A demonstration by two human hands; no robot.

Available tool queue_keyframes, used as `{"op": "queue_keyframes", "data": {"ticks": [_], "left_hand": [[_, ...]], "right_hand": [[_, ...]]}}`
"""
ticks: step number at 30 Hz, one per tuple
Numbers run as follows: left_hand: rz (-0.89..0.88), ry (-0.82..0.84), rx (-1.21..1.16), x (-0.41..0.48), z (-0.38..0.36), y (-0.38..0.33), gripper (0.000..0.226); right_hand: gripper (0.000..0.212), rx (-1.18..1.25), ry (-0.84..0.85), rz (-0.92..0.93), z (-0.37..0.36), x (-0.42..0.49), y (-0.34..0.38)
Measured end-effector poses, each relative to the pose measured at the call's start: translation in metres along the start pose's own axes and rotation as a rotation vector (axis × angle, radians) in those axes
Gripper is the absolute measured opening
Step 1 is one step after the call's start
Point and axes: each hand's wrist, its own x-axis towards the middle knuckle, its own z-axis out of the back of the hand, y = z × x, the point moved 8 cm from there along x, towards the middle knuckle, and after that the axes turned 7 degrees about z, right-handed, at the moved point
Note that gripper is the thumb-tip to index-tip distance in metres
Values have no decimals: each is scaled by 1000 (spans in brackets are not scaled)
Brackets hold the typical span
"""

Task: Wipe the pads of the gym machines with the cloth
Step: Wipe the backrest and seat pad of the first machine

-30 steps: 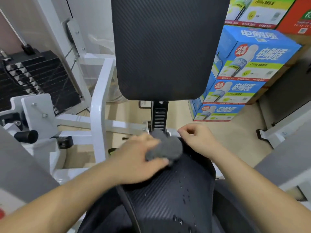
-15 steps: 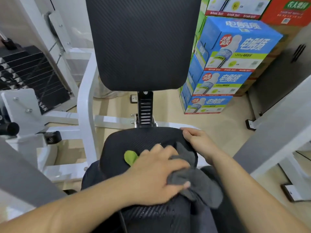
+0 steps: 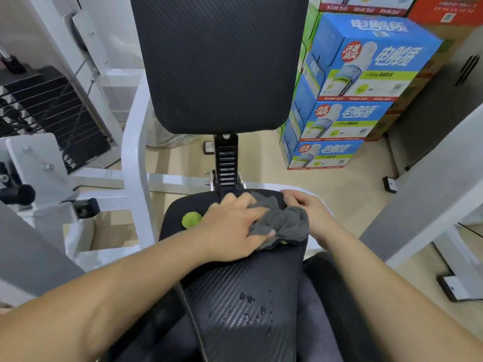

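left fingers [image 3: 257, 214] pressing cloth [image 3: 283, 223], seat pad [image 3: 243, 283]

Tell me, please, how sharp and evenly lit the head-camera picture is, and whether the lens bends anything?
Head view: even, soft indoor light with no hard shadows; the back pad and drink cartons are fairly sharp; the wide-angle lens bows the white frame and stretches the forearms at the bottom corners; water droplets on the seat pad catch small glints.
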Motion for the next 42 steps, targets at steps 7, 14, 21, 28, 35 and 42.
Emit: {"op": "queue_keyframes", "data": {"ticks": [7, 14, 21, 28, 35, 42], "left_hand": [[217, 63, 151, 79, -4, 25, 47], [88, 19, 34, -8, 5, -12, 46], [111, -10, -84, -54, 7, -7, 32], [143, -121, -80, -134, 6, -35, 21], [330, -13, -29, -131, 17, -37, 20], [249, -173, -112, -182, -2, -78, 41]], "right_hand": [[21, -160, -11, -89, -2, -9, 8], [41, -244, -2, -150, -2, -10, 15], [49, -27, -14, -89, -5, -29, 8], [52, 269, 63, -251, -20, -109, -6], [38, 390, 10, -175, -27, -125, 3], [30, 307, 17, -143, -24, -125, -1]]}}
